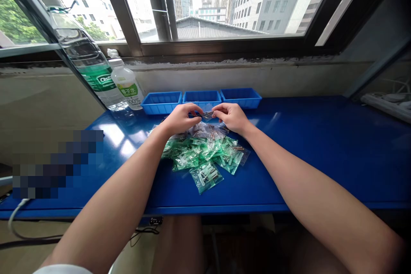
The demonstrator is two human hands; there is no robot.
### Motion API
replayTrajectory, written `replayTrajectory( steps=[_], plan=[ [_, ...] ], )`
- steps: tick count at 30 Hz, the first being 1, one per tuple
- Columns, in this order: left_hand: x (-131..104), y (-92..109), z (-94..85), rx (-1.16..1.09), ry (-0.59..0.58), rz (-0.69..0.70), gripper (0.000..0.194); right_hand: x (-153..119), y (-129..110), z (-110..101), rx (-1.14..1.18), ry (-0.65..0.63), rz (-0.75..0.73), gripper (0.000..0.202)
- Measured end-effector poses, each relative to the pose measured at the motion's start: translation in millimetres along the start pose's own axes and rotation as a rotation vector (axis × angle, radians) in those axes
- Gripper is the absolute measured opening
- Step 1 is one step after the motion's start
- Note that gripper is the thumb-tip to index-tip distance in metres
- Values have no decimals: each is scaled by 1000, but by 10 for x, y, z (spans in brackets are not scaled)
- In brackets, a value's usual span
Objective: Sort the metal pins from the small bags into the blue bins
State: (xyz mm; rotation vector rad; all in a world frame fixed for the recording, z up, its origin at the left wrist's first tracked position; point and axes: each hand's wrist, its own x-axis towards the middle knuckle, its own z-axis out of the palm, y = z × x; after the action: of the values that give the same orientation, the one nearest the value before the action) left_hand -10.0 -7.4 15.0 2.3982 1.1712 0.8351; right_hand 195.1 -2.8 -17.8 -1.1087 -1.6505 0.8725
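Observation:
Between my two hands a small clear plastic bag with thin dark pieces in it is held up, just in front of the blue bins. My left hand pinches its left side, fingers closed. On the right edge, the fingertips of my right hand are pressed together. Below lies a heap of small green-tinted bags with pale pieces inside. Behind them, partly under my hands, are clear bags with brownish contents. One green bag lies nearest me.
Three blue plastic bins stand in a row at the back of the blue table. A large water bottle and a smaller white bottle stand at the back left. A power strip lies at the far right.

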Motion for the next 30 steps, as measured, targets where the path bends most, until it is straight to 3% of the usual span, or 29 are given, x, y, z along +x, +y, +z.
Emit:
replayTrajectory(
  steps=[6, 13, 19, 26, 30],
  plan=[
    [-6, 22, 4, -34, -26, 3, 28, 4, 6, 11, 15, 22, -4, 19],
    [19, -32, 27, -99, 250, 12, 53, 53, 112, -11, -114, 117, -27, 27],
    [37, -95, 26, -65, 346, 13, 74, 11, 49, -13, -189, 74, -43, 25],
    [47, -92, 37, -15, 229, -195, 74, -36, -28, -18, -280, 5, -47, 24],
    [56, -149, 55, 18, 212, -201, 70, -45, -39, -19, -301, -15, -68, 20]
  ],
)
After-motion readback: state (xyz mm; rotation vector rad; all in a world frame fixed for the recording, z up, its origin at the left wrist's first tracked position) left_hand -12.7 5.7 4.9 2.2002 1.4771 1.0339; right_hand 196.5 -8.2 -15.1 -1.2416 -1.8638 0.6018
